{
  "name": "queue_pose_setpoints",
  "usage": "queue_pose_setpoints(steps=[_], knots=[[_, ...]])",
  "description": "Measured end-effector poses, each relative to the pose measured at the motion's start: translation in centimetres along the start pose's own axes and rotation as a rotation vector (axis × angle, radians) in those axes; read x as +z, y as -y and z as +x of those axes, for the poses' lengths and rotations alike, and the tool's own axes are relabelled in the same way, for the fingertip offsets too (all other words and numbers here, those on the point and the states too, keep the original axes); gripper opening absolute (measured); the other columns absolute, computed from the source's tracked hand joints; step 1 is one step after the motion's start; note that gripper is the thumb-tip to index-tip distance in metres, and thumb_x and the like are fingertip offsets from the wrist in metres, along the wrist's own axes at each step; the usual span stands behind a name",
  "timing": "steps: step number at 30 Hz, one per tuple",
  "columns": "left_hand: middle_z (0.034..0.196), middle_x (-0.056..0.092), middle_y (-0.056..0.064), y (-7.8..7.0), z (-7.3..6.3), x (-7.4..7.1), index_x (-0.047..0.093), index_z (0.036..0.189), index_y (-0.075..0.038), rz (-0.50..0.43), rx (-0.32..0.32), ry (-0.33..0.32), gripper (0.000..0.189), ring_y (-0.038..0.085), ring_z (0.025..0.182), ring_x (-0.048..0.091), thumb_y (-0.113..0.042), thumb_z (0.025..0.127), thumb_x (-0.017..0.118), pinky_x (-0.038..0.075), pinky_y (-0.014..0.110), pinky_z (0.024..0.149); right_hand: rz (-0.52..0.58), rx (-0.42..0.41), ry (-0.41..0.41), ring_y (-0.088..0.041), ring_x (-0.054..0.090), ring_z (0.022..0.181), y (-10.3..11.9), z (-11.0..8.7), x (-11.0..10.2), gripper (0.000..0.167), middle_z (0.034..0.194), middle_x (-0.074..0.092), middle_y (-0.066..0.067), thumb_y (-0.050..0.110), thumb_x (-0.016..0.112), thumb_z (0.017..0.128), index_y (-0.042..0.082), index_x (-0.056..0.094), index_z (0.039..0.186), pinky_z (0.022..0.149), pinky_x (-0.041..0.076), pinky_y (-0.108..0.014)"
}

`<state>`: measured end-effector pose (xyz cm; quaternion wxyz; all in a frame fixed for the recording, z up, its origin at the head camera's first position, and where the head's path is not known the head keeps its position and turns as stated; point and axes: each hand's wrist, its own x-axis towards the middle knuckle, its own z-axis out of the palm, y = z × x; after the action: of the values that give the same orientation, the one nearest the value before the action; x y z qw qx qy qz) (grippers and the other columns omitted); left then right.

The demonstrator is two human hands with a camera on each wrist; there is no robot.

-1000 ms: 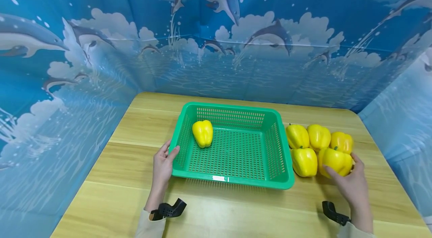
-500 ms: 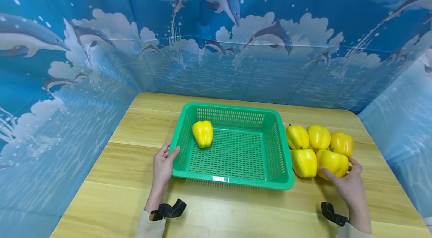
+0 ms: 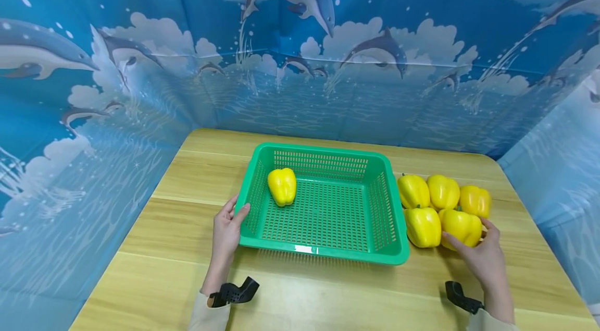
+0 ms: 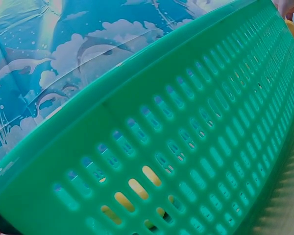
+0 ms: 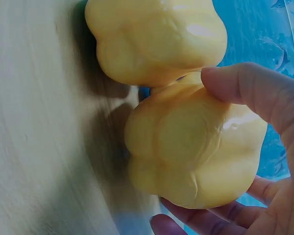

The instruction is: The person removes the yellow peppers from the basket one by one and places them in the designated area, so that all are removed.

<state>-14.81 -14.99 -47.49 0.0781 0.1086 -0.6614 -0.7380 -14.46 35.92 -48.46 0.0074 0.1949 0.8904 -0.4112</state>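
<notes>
A green plastic basket (image 3: 323, 254) with slotted walls stands mid-table in the head view. My left hand (image 3: 227, 229) grips its left rim, thumb over the edge and fingers outside. One yellow bell pepper (image 3: 282, 186) lies inside, near the left wall. To the right of the basket, my right hand (image 3: 486, 254) holds another yellow bell pepper (image 5: 196, 152) between thumb and fingers, at the front right of a cluster. The right wrist view shows this bell pepper low over the table, close against a neighbouring bell pepper (image 5: 157, 39).
Beside the held one, a yellow bell pepper (image 3: 423, 227) sits close to the basket's right wall. Behind are three more, such as the back left bell pepper (image 3: 413, 191). A dolphin-print curtain (image 3: 300, 96) closes off the wooden table's (image 3: 159, 237) back and sides.
My right hand and the bell pepper it holds have shifted slightly left, closer to the neighbouring bell pepper. The left hand and the basket stay in place.
</notes>
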Motion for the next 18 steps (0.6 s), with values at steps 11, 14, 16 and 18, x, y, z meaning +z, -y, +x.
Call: queue_pose_setpoints(steps=[11,14,16,18], knots=[[0.113,0.061,0.027,0.03,-0.05,-0.04,0.049,0.135,-0.003,-0.006,0.002,0.006,0.044,0.040,0.094,0.063,-0.017,0.095,0.061,0.054,0.041,0.075,-0.008,0.004,0.005,-0.056,0.024,0.121,-0.06,0.30,0.18,0.108,0.141,0.013,-0.044,0.049,0.064,0.087,-0.005,-0.007,0.147,0.095,0.026,-0.066],[0.113,0.062,0.027,0.07,-0.04,-0.09,0.048,0.136,-0.004,-0.006,-0.002,0.009,0.045,0.040,0.094,0.063,-0.018,0.095,0.061,0.054,0.041,0.076,-0.001,0.002,0.011,-0.056,0.023,0.122,-0.08,0.36,0.21,0.108,0.141,0.012,-0.043,0.049,0.064,0.087,-0.005,-0.008,0.147,0.096,0.025,-0.066],[0.113,0.062,0.027,0.07,-0.05,-0.10,0.048,0.136,-0.004,-0.003,-0.006,0.008,0.046,0.040,0.094,0.063,-0.018,0.095,0.061,0.054,0.040,0.076,-0.002,-0.001,0.013,-0.056,0.023,0.122,-0.07,0.38,0.21,0.108,0.142,0.010,-0.043,0.049,0.064,0.087,-0.005,-0.009,0.147,0.096,0.025,-0.067],[0.113,0.062,0.026,0.06,-0.03,-0.10,0.047,0.137,-0.004,-0.002,-0.007,0.008,0.046,0.040,0.094,0.063,-0.018,0.095,0.061,0.054,0.040,0.076,-0.004,-0.005,0.013,-0.056,0.022,0.122,-0.06,0.34,0.22,0.108,0.143,0.010,-0.043,0.049,0.063,0.087,-0.005,-0.009,0.147,0.096,0.025,-0.067]])
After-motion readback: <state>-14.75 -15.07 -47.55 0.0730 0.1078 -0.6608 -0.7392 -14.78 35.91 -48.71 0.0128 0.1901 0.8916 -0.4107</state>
